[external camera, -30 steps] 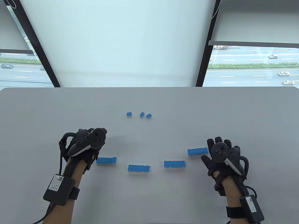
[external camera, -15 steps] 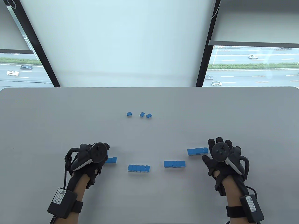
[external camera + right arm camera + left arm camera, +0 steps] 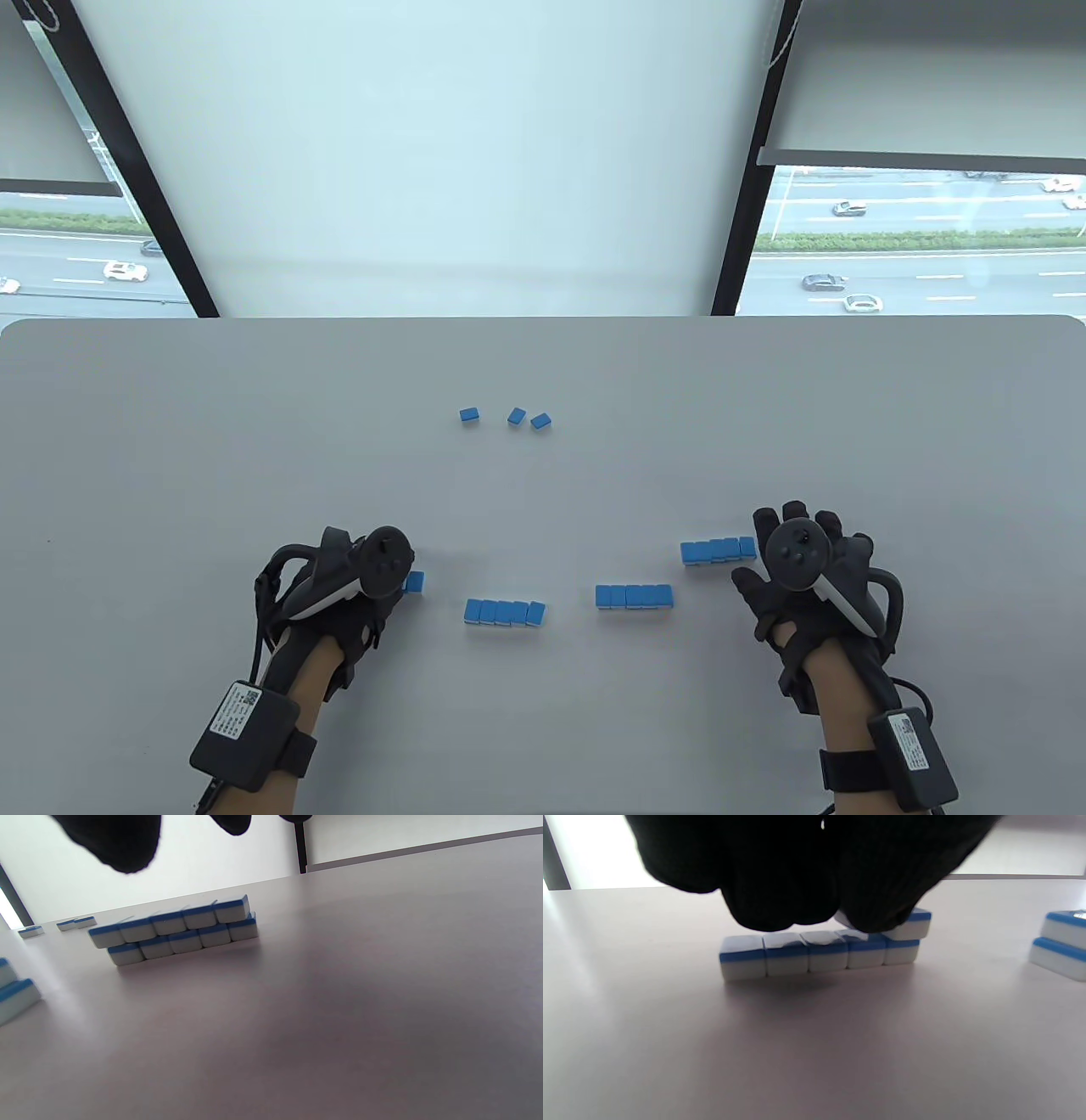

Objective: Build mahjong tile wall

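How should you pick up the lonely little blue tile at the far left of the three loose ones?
Pinch the loose blue-backed tile by its two short side faces, coming straight down from above. It lies flat on the grey table, apart from the other tiles, so its sides are free for fingertips.

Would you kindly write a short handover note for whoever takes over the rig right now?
Left hand: fingers down on the leftmost tile stack, touching its top tiles; only one upper tile shows past the fingers.
Right hand: open, fingers spread, beside the rightmost two-layer stack, not holding it.
Between them: two more short stacks and, apart from each other.
Far centre: three loose tiles.
Done: four separate short segments.
Left: probably join the segments into one wall and add the loose tiles.
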`<action>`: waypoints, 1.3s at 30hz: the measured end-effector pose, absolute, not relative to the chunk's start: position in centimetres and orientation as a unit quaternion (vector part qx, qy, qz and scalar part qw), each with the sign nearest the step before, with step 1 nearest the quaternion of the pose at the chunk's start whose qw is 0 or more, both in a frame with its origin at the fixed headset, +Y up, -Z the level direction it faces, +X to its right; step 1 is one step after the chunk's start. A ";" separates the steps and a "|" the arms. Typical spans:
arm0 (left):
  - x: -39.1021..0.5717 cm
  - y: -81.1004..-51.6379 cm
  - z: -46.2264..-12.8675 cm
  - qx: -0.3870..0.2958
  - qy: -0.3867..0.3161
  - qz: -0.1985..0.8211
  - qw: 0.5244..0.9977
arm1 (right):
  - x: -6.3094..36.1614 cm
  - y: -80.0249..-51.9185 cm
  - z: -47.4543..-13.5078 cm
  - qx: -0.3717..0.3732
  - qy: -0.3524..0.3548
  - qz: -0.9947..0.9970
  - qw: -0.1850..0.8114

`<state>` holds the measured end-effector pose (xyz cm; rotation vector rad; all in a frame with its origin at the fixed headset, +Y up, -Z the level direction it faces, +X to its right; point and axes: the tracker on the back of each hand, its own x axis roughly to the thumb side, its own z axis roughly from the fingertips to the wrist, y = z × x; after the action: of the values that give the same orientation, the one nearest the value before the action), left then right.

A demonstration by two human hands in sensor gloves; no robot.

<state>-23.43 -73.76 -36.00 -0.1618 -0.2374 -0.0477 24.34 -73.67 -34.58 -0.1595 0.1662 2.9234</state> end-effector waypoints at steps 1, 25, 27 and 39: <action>-23.4 -73.8 -36.0 -0.081 -0.120 -0.027 0.989 | 24.3 -73.7 -34.6 -0.055 0.057 0.991 0.105; -24.6 -71.2 -35.6 -0.067 -0.101 0.014 0.992 | 24.4 -73.4 -34.5 -0.055 0.049 0.992 0.102; -24.1 -70.1 -36.2 -0.046 -0.107 0.003 0.993 | 24.4 -73.3 -34.5 -0.055 0.047 0.992 0.102; -18.5 -68.0 -47.0 -0.066 -0.118 -0.085 0.987 | 24.6 -73.3 -34.5 -0.056 0.042 0.992 0.103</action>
<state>-18.50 -68.03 -47.02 -0.1322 -0.2362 -0.1715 24.58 -73.32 -34.48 -0.1659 0.1242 2.9288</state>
